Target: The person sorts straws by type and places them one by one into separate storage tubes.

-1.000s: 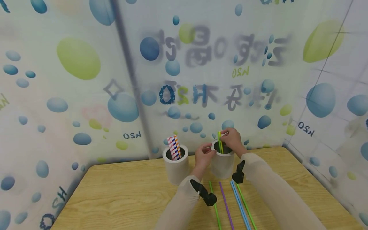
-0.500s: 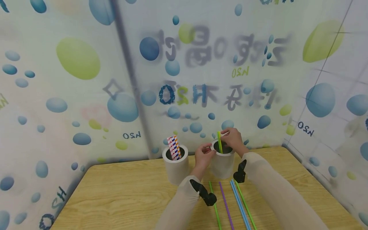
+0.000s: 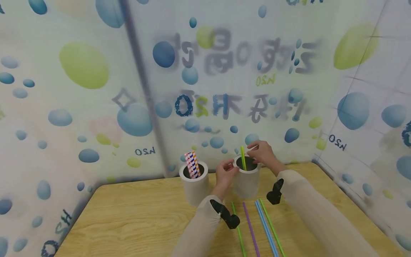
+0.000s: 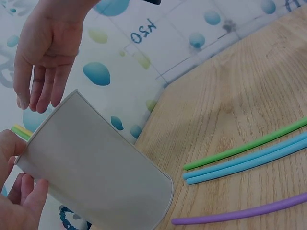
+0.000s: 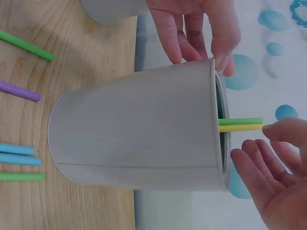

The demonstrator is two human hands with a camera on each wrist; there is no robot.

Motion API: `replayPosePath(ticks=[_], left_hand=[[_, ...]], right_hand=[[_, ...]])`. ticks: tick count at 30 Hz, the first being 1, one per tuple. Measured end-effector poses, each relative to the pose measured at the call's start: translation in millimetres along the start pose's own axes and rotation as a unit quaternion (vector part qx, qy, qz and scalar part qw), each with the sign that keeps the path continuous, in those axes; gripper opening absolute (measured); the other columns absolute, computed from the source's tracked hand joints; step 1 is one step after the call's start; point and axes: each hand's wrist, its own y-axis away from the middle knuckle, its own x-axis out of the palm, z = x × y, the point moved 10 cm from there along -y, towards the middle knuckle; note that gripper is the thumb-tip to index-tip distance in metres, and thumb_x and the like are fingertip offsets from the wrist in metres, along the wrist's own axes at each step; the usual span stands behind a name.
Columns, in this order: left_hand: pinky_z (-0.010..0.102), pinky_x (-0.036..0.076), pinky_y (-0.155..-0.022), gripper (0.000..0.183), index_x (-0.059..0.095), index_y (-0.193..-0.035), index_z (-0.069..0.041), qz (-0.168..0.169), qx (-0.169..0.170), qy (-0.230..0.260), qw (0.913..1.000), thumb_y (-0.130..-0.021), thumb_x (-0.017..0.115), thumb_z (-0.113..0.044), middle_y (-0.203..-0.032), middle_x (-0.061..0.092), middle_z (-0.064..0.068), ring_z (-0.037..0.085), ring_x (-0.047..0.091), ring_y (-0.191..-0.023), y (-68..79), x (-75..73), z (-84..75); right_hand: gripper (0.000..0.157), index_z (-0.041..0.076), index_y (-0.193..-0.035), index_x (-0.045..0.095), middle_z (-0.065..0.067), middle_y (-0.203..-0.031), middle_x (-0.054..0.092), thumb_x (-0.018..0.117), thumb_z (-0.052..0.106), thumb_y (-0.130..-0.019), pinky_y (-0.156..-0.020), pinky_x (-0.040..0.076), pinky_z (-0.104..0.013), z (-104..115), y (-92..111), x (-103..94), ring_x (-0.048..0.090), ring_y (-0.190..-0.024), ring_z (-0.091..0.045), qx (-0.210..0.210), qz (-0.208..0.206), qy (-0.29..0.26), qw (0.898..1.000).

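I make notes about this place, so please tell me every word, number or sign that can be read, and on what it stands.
All on the backdrop, mirrored:
"H2O", centre, blue and green
"H2O", lower left, blue
"N2O", right of centre, yellow-green
"N2O", left of centre, dark blue
"N2O", far right, dark blue
Grey characters: too blurred to read
Letters at top edge: cut off
Cups, straws: no text seen

In the head view, a wood-grained table (image 3: pixel 138 214) spreads across six o'clock. Behind it, a pale backdrop (image 3: pixel 174 142) bears blue ovals (image 3: pixel 135 120) and yellow-green ovals (image 3: pixel 84 65), large green ones at ten and two. A dark grey band (image 3: pixel 139 64) slants down from eleven. Mirrored H2O lettering (image 3: pixel 220 104) sits near centre, blurry grey characters (image 3: pixel 221 63) toward one.
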Motion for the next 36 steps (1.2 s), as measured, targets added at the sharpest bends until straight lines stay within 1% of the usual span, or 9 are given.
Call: replayPosePath(ticks=[5, 11, 15, 21, 26, 29, 32, 36], left_hand=[[0.028, 0.05, -0.074, 0.031, 0.063, -0.107, 0.0, 0.003, 0.003, 0.004, 1.0, -0.076, 0.067, -0.001, -0.091, 0.056, 0.009, 0.019, 0.055, -0.085, -3.0, 0.8, 3.3], [0.029, 0.05, -0.075, 0.031, 0.064, -0.107, -0.001, 0.001, 0.002, 0.002, 1.0, -0.076, 0.068, -0.002, -0.093, 0.057, 0.01, 0.02, 0.056, -0.087, -6.3, -1.3, 4.3], [0.029, 0.051, -0.076, 0.031, 0.064, -0.107, -0.003, 0.0, -0.006, 0.003, 1.0, -0.076, 0.069, -0.002, -0.094, 0.057, 0.01, 0.02, 0.056, -0.088, -7.7, -1.5, 7.2], [0.03, 0.051, -0.077, 0.032, 0.064, -0.107, -0.004, 0.007, -0.011, -0.005, 0.9999, -0.076, 0.07, -0.004, -0.095, 0.057, 0.01, 0.02, 0.057, -0.088, -8.2, 1.7, 9.8], [0.03, 0.05, -0.078, 0.031, 0.064, -0.107, -0.004, 0.006, -0.012, -0.014, 0.9998, -0.077, 0.069, -0.004, -0.096, 0.058, 0.01, 0.021, 0.056, -0.089, -5.9, 0.9, 7.0], [0.03, 0.05, -0.079, 0.031, 0.064, -0.107, -0.003, 0.005, -0.01, -0.014, 0.9998, -0.077, 0.069, -0.003, -0.096, 0.058, 0.01, 0.021, 0.056, -0.089, -5.0, 0.6, 5.9], [0.03, 0.05, -0.079, 0.031, 0.064, -0.107, -0.003, 0.003, -0.009, -0.01, 0.9999, -0.076, 0.069, -0.003, -0.095, 0.058, 0.01, 0.02, 0.057, -0.088, -4.5, 0.5, 5.0], [0.03, 0.051, -0.078, 0.031, 0.064, -0.107, -0.003, 0.003, -0.01, -0.008, 0.9999, -0.076, 0.069, -0.003, -0.095, 0.058, 0.01, 0.02, 0.057, -0.088, -4.8, 0.2, 5.5]], right_hand=[[0.032, -0.006, -0.114, 0.055, -0.023, -0.101, 0.061, 0.059, 0.011, -0.087, -0.064, 0.054, -0.039, 1.7, 8.5, -1.9, 0.06, -0.088, -0.035, -0.014, 0.032, -0.019, 0.999], [0.033, -0.006, -0.113, 0.054, -0.023, -0.099, 0.061, 0.06, 0.013, -0.087, -0.065, 0.054, -0.04, 2.2, 21.1, -5.8, 0.06, -0.089, -0.037, -0.031, 0.053, -0.035, 0.998], [0.033, -0.008, -0.113, 0.053, -0.021, -0.095, 0.061, 0.059, 0.012, -0.087, -0.065, 0.054, -0.043, -2.5, 30.4, -8.1, 0.061, -0.085, -0.035, -0.036, 0.063, -0.034, 0.997], [0.032, -0.009, -0.112, 0.052, -0.019, -0.094, 0.061, 0.058, 0.012, -0.089, -0.065, 0.054, -0.043, -18.6, 40.5, -10.0, 0.061, -0.081, -0.029, -0.034, 0.078, -0.034, 0.996], [0.03, -0.008, -0.11, 0.053, -0.02, -0.093, 0.061, 0.059, 0.013, -0.089, -0.064, 0.054, -0.041, -31.3, 46.8, -9.2, 0.06, -0.076, -0.022, -0.025, 0.089, -0.04, 0.995], [0.03, -0.007, -0.108, 0.054, -0.017, -0.089, 0.062, 0.06, 0.013, -0.088, -0.064, 0.054, -0.042, -38.6, 50.6, -8.3, 0.061, -0.074, -0.02, -0.025, 0.089, -0.049, 0.995], [0.03, -0.008, -0.109, 0.054, -0.014, -0.086, 0.062, 0.06, 0.012, -0.088, -0.063, 0.054, -0.043, -45.8, 54.6, -7.2, 0.061, -0.074, -0.021, -0.028, 0.088, -0.057, 0.994], [0.029, -0.01, -0.108, 0.054, -0.012, -0.084, 0.062, 0.06, 0.01, -0.087, -0.062, 0.054, -0.043, -59.0, 58.5, -3.6, 0.062, -0.077, -0.03, -0.024, 0.086, -0.061, 0.994]])
